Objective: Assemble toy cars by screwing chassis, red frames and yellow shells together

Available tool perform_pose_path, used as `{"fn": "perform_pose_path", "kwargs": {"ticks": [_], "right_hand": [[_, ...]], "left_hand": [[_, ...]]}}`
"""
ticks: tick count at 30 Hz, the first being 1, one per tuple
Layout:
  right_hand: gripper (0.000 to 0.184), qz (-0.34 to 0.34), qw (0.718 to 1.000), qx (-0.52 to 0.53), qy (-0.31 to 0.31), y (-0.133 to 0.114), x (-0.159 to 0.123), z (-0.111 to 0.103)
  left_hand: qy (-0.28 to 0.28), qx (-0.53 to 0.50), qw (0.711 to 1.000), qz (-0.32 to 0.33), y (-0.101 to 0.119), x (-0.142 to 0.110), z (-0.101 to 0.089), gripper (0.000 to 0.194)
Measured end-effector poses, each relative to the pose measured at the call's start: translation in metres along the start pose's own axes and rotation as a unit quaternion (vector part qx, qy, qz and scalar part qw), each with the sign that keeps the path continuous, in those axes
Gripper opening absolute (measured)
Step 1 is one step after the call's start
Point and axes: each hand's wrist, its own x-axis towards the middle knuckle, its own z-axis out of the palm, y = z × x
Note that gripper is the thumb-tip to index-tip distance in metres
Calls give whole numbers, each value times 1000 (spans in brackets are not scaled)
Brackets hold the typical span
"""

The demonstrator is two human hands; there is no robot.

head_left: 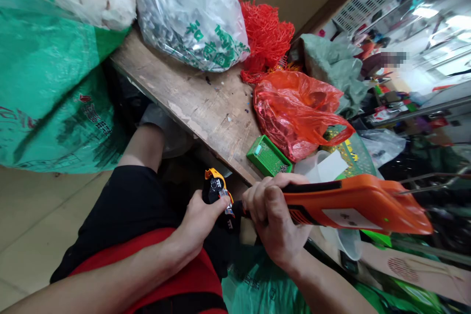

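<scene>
My left hand (200, 223) pinches a small black and yellow-orange plastic piece (214, 185) with a shiny silver part, above my lap. My right hand (277, 218) is wrapped around an orange and black electric screwdriver (346, 203) with a white label. The tool lies nearly level, its black nose pointing at the piece. Whether the tip touches it I cannot tell, as my fingers and the dark background hide the spot. At the table edge, just beyond my right hand, stands a small green basket (268, 156) with tiny metal screws in one corner.
On the worn wooden table (198, 98) lie a clear bag of parts (191, 14), red netting (263, 34) and a red plastic bag (294, 113). A metal wire hanger (434, 186) holds the tool's rear end. Green sacks (47, 73) crowd the left. Other people (382, 61) are in the background.
</scene>
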Motion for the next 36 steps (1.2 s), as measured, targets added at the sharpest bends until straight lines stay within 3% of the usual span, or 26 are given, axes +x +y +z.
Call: {"fn": "perform_pose_path", "kwargs": {"ticks": [3, 16, 36], "right_hand": [[9, 0, 1000, 1, 0, 2, -3, -1], [11, 10, 1000, 27, -2, 8, -6, 1], [12, 7, 1000, -8, 30, 5, -2, 10]], "left_hand": [[-2, 52, 999, 8, 0, 0, 0, 42], [25, 47, 998, 26, -3, -4, 0, 39], [-17, -4, 999, 33, -7, -3, -3, 40]]}}
